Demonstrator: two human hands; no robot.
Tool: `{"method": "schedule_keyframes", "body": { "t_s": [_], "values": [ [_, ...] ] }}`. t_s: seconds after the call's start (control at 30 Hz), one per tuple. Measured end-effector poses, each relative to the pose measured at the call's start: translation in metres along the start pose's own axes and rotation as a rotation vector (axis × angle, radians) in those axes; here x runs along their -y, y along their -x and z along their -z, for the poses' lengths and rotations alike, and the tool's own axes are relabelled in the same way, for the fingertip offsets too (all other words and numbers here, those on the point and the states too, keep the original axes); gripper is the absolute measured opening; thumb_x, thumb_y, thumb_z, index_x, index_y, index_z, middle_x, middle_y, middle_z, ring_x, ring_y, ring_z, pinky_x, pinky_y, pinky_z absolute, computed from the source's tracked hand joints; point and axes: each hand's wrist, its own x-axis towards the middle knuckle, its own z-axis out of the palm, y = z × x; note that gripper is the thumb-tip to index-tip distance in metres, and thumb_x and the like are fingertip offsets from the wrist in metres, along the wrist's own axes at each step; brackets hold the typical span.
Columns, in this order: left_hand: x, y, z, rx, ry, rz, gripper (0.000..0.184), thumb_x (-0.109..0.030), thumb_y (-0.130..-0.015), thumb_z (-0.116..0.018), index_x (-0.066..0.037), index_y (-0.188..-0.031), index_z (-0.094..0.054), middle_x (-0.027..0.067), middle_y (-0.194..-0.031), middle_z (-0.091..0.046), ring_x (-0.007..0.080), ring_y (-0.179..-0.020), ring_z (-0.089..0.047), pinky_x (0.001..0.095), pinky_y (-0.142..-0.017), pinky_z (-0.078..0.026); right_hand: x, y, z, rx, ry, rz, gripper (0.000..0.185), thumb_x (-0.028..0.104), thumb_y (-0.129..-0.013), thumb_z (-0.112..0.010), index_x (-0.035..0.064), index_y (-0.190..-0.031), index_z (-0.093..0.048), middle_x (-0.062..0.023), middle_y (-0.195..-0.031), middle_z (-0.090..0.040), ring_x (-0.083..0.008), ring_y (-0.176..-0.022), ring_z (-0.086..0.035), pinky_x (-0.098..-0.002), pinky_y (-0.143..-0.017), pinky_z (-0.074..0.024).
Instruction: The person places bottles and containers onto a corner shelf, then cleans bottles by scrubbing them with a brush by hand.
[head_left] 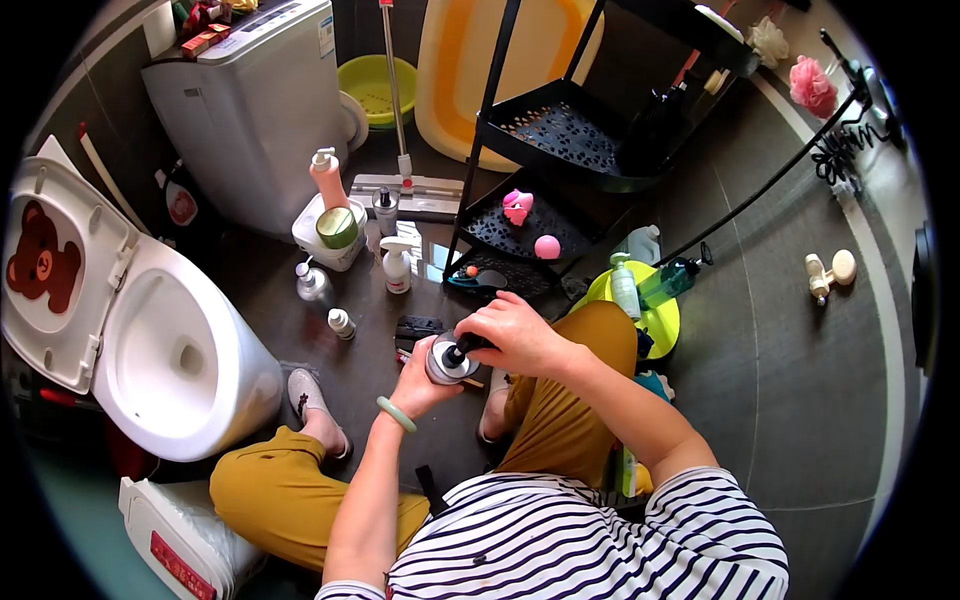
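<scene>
My left hand [418,388] is wrapped round a clear pump bottle [439,373], seen from above in front of my knees. My right hand [515,338] is closed on the bottle's black pump top [456,354]; its fingers partly cover the top. Whether the pump is screwed on I cannot tell. On the floor beyond stand a white pump bottle [397,268], a grey pump bottle [314,286] and a small white-capped bottle [341,323]. A white tub [341,255] holds a pink pump bottle [326,178] and a green-lidded jar [337,228].
The toilet [190,350] stands at left with its lid up. A washing machine [255,110] is at the back. The black tiered rack [540,150] rises ahead. A lime basin [661,322] with bottles sits right of my knee, and a waste bin [180,540] lower left.
</scene>
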Motion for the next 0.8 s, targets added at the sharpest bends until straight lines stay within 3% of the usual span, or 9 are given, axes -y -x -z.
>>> {"method": "schedule_keyframes", "body": {
  "t_s": [0.13,0.33,0.43,0.5,0.53,0.6,0.67,0.73,0.8],
  "values": [
    [0.011,-0.001,-0.004,0.042,0.006,-0.024,0.083,-0.014,-0.052,-0.08,-0.005,-0.123,-0.037,0.0112,-0.114,-0.05,0.0254,-0.108,-0.049,0.0338,-0.094,-0.038,-0.004,0.003,-0.009,0.027,-0.098,-0.036,0.026,0.019,-0.07,-0.068,0.0123,-0.093,-0.057,-0.004,-0.076,-0.059,-0.0242,-0.081,-0.056,-0.0386,-0.083,-0.0395],
    [0.031,-0.008,-0.015,0.111,0.203,0.111,0.081,-0.014,-0.054,-0.079,-0.006,-0.124,-0.038,0.012,-0.118,-0.049,0.0249,-0.109,-0.049,0.0332,-0.095,-0.037,-0.012,0.004,-0.023,0.011,-0.223,-0.201,0.023,0.02,-0.07,-0.068,0.0107,-0.089,-0.058,-0.0071,-0.076,-0.061,-0.0257,-0.075,-0.057,-0.0375,-0.078,-0.0415],
    [0.054,-0.008,-0.022,0.041,0.053,0.097,0.073,-0.014,-0.058,-0.077,-0.007,-0.122,-0.042,0.0116,-0.116,-0.051,0.0247,-0.107,-0.05,0.0335,-0.094,-0.038,-0.022,0.009,-0.039,0.017,-0.21,-0.31,0.025,0.022,-0.069,-0.068,0.0088,-0.088,-0.059,-0.0093,-0.074,-0.061,-0.0282,-0.072,-0.058,-0.037,-0.072,-0.0443],
    [0.089,-0.008,-0.027,-0.028,-0.041,0.214,0.063,-0.014,-0.063,-0.075,-0.007,-0.119,-0.046,0.0114,-0.112,-0.054,0.024,-0.105,-0.053,0.0333,-0.091,-0.041,-0.038,0.013,-0.059,-0.024,-0.274,-0.575,0.03,0.021,-0.067,-0.071,0.0064,-0.089,-0.057,-0.0114,-0.071,-0.059,-0.0288,-0.068,-0.057,-0.0364,-0.063,-0.045],
    [0.093,-0.006,-0.027,-0.074,-0.053,0.311,0.056,-0.014,-0.065,-0.073,-0.006,-0.116,-0.049,0.0112,-0.107,-0.057,0.0225,-0.101,-0.055,0.0327,-0.088,-0.043,-0.051,0.015,-0.07,-0.05,-0.324,-0.737,0.035,0.028,-0.065,-0.071,0.0049,-0.088,-0.057,-0.0135,-0.076,-0.062,-0.0309,-0.072,-0.06,-0.0384,-0.063,-0.0473],
    [0.107,-0.004,-0.026,-0.16,-0.035,0.47,0.047,-0.012,-0.07,-0.07,-0.005,-0.113,-0.052,0.0103,-0.1,-0.06,0.0191,-0.093,-0.057,0.0305,-0.082,-0.046,-0.091,0.021,-0.091,-0.093,-0.433,-0.946,0.038,0.03,-0.063,-0.072,0.0031,-0.086,-0.058,-0.0148,-0.08,-0.063,-0.0282,-0.076,-0.062,-0.0365,-0.067,-0.0477],
    [0.125,-0.007,-0.027,-0.213,0.071,0.527,0.04,-0.01,-0.075,-0.067,-0.003,-0.112,-0.053,0.009,-0.095,-0.062,0.0152,-0.085,-0.059,0.0274,-0.076,-0.048,-0.159,0.039,-0.134,-0.278,-0.444,-1.167,0.041,0.03,-0.062,-0.074,0.0009,-0.087,-0.06,-0.0166,-0.085,-0.064,-0.027,-0.08,-0.063,-0.0342,-0.069,-0.0478],
    [0.131,-0.009,-0.03,-0.241,0.168,0.53,0.036,-0.008,-0.078,-0.063,-0.002,-0.112,-0.053,0.0086,-0.092,-0.063,0.0133,-0.081,-0.06,0.0256,-0.073,-0.049,-0.222,0.065,-0.169,-0.545,-0.455,-1.283,0.04,0.025,-0.065,-0.075,-0.0019,-0.091,-0.06,-0.0064,-0.075,-0.061,-0.0128,-0.057,-0.055,-0.0285,-0.05,-0.0435],
    [0.133,-0.012,-0.032,-0.28,0.234,0.534,0.032,-0.006,-0.08,-0.06,0.0,-0.112,-0.053,0.0091,-0.092,-0.063,0.0133,-0.079,-0.06,0.025,-0.071,-0.049,-0.237,0.069,-0.158,-0.584,-0.336,-1.524,0.043,0.022,-0.065,-0.074,-0.0038,-0.096,-0.06,-0.0113,-0.083,-0.064,-0.0189,-0.066,-0.059,-0.0319,-0.059,-0.0468]
  ]
}}
